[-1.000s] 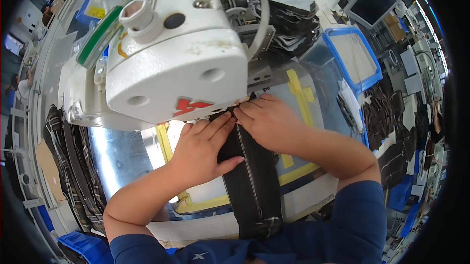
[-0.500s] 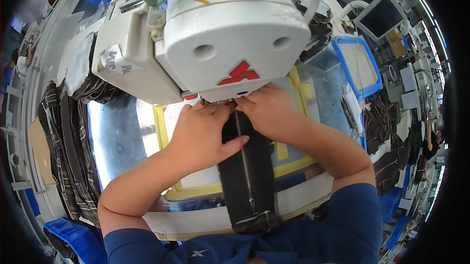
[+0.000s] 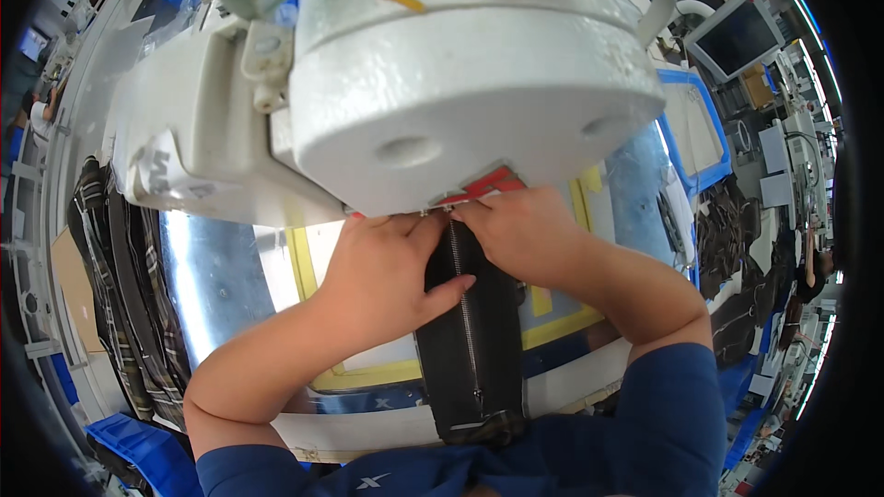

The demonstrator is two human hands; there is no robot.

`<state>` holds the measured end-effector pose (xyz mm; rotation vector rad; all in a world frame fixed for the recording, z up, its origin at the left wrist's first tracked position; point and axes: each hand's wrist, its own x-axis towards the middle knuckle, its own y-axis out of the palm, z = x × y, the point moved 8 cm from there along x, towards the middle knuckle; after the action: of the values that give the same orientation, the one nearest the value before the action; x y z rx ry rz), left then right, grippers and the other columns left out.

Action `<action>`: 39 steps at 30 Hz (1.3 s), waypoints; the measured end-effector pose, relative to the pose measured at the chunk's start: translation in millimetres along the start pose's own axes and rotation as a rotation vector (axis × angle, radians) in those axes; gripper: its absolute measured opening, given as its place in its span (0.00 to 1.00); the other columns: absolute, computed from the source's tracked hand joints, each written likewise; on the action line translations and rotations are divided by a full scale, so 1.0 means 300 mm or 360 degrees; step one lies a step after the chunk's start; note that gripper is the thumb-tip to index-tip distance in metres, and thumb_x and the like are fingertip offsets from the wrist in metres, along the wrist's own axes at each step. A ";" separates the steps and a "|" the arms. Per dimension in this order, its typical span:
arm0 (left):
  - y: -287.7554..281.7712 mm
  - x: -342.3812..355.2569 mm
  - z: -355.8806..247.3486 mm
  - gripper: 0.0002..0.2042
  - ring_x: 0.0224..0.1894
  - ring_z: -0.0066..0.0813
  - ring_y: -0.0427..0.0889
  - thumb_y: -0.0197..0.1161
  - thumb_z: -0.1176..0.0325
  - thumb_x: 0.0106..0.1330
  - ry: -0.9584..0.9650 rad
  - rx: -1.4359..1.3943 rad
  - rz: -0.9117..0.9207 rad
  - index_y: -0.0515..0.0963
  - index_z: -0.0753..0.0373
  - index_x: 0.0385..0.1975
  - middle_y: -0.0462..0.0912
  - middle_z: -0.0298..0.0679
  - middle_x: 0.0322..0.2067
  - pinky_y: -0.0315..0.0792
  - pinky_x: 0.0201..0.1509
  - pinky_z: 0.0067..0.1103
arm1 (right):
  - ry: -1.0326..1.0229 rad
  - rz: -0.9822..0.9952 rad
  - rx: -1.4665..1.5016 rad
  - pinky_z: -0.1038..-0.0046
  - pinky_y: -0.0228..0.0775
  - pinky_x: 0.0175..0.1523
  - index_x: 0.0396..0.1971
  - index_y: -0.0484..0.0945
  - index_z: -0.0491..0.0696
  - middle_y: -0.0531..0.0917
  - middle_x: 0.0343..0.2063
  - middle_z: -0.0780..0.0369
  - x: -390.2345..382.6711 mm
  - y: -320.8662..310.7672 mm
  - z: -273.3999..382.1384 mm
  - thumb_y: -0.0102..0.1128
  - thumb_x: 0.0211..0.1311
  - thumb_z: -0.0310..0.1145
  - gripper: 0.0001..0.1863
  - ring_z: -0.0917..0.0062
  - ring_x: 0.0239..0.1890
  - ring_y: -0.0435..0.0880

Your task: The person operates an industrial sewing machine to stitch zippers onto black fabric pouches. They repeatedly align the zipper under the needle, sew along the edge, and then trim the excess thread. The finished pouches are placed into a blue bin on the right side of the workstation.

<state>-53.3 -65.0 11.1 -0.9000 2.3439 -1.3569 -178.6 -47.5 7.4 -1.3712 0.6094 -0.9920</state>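
A long strip of black fabric with a metal zipper (image 3: 497,350) runs from under the white sewing machine head (image 3: 479,119) toward my body. Its zipper pull lies near my end. My left hand (image 3: 382,267) lies flat on the strip's left side, thumb stretched across the zipper teeth and fingers pointing under the head. On the strip's other side, my right hand (image 3: 525,234) has its fingers bent at the fabric's edge, seeming to pinch it. The machine head hides the needle area and some fingertips.
Yellow tape (image 3: 368,375) frames part of the shiny table. Dark plaid garments (image 3: 138,304) hang at the left, above a blue bin (image 3: 143,446). At the right are a blue-rimmed tray (image 3: 695,124), piled dark pieces (image 3: 723,230) and a monitor (image 3: 737,32).
The machine head looks larger and lower in view, covering more of the fingertips, as my view has shifted closer. Both hands keep nearly the same place on the black fabric.
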 end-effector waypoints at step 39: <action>0.090 -0.036 -0.074 0.53 0.61 0.65 0.80 0.75 0.35 0.57 0.0145 0.0410 0.0066 0.71 0.87 0.63 0.78 0.69 0.58 0.74 0.70 0.44 | -0.0070 0.0143 0.0057 0.58 0.72 0.67 0.62 0.76 0.29 0.81 0.60 0.40 -0.082 -0.002 0.050 0.65 0.66 0.56 0.42 0.53 0.63 0.82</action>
<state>-66.9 -33.3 -1.2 -0.7235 2.1707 -1.6662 -178.1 -18.8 5.5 -1.3196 0.6125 -0.8947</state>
